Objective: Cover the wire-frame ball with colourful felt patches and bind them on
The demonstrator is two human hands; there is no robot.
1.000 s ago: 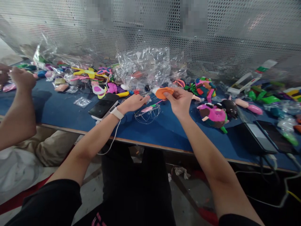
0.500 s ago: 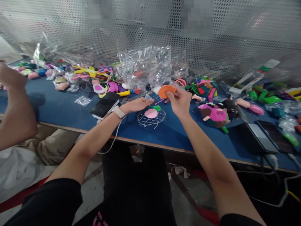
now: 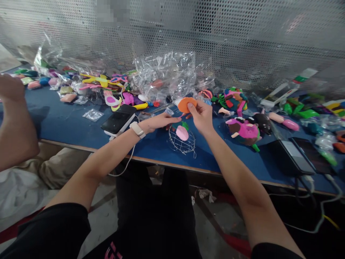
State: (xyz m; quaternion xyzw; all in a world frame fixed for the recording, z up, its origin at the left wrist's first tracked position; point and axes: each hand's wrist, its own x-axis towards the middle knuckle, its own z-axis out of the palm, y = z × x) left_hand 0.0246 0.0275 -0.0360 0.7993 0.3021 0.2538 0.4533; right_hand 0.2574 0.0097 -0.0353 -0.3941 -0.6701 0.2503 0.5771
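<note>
My right hand pinches a flat orange clay disc between thumb and fingers, above the table. Below and left of it, my left hand is closed at the far left edge of a round wire mesh frame, its index finger stretched toward the disc. Part of that grip is hidden behind the hand. The frame is tilted over the blue table. A pink clay disc lies against its wires, with a green clay piece just behind it.
A phone on a white power bank lies left of my left hand, with a white cable. Colourful clay models stand to the right, near black devices. Clear plastic bags line the back. Another person's arm is at far left.
The wire frame has shifted right and tilted, now in my left hand's grip, carrying the pink and green pieces. My right hand has moved slightly left with the orange disc.
</note>
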